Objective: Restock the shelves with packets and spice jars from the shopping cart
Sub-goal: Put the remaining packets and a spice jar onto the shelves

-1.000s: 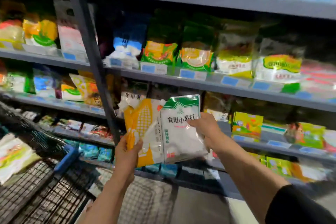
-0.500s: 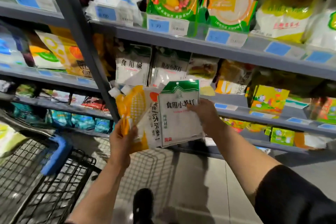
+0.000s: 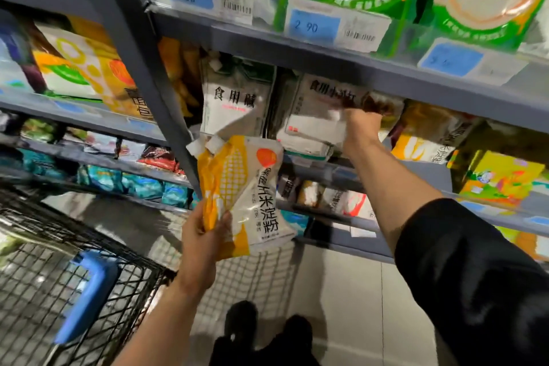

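Observation:
My left hand [image 3: 202,241] grips a yellow and white corn starch packet [image 3: 246,193] by its lower left corner, upright in front of the shelf post. My right hand [image 3: 361,125] reaches into the middle shelf [image 3: 416,80] and holds a white baking soda packet [image 3: 315,116] among the same kind of packets. Its fingers are partly hidden behind the packet and blurred. A similar white packet [image 3: 234,98] stands just to the left on that shelf.
The black wire shopping cart [image 3: 59,291] with a blue handle stands at the lower left. A grey upright shelf post [image 3: 142,68] runs between the shelf bays. Price tags line the shelf edges. My shoes [image 3: 261,333] are on the tiled floor below.
My right hand has carried the white packet up and right from beside the corn starch packet into the middle shelf. The view has moved closer to the shelves.

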### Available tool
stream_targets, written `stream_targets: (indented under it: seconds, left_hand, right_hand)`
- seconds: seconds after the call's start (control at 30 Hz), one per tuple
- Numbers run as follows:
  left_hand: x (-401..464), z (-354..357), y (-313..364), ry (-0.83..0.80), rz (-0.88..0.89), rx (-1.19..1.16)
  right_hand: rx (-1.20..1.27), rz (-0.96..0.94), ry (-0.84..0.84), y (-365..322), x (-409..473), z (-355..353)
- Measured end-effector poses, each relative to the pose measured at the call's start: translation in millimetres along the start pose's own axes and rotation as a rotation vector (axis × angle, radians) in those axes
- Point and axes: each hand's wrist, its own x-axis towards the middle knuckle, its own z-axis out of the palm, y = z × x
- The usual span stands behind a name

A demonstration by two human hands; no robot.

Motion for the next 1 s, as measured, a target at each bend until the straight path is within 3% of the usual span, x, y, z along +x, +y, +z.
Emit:
stream_targets:
  seconds: [0.27, 0.4, 0.57, 0.63, 0.77, 0.87, 0.93, 1.0]
  left_hand:
    - [-0.5, 13.2, -6.2, 0.053, -0.028, -0.054]
    - [-7.0, 22.1, -12.4, 0.143, -0.073, -0.057]
    - [-26.5, 28.1, -13.0, 0.106, -0.057, -0.042]
    - [-31.5, 31.5, -15.3, 0.12, -0.059, -0.049]
    - [-37.0, 38.3, -24.5, 0.131, -0.084, -0.069]
    - [-42.1, 44.1, -29.2, 0.122, -0.092, -0.074]
    - [-46.1, 47.5, -29.3, 0.113, -0.078, -0.071]
    - [-49.5, 49.9, -29.3, 0.105, -0.073, -0.066]
  right_hand:
    - [-0.239, -0.016, -0.099, 26.3, 15.1, 18.6]
    - [-0.562, -0.109, -0.161, 40.3, 12.1, 23.7]
    - [-1.006, -0.377, -0.106, 42.0, 14.7, 5.2]
    - [-0.98, -0.369, -0.15, 42.1, 19.3, 0.7]
    - [-0.693, -0.262, -0.185, 44.8, 27.9, 1.7]
    - [-0.717, -0.248, -0.17, 54.1, 23.0, -1.5]
    - [-0.78, -0.288, -0.202, 56.0, 9.9, -8.8]
    - [-0.784, -0.455, -0.17, 51.2, -12.4, -22.5]
